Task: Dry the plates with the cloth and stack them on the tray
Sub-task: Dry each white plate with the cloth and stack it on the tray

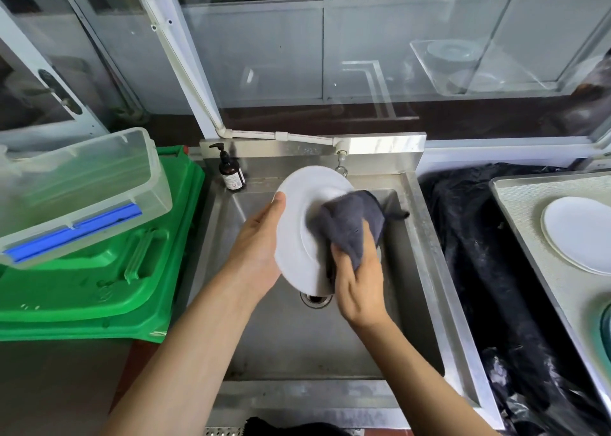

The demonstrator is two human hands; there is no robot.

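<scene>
- The left hand (256,247) holds a white plate (299,234) tilted on edge above the steel sink (426,237), its grip around the plate's left rim.
- The right hand (358,280) has its grip bunched on a grey cloth (350,224), which is pressed against the plate's face.
- More plates (578,234) lie stacked on the tray (515,204) at the right edge.

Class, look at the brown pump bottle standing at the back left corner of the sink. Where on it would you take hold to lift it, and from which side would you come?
Take the pump bottle round its brown body, below the pump head. It stands upright on the sink's back ledge with the splashback close behind, so a grip from the front looks easiest; the thin neck and spout would likely give a poorer hold.
</scene>
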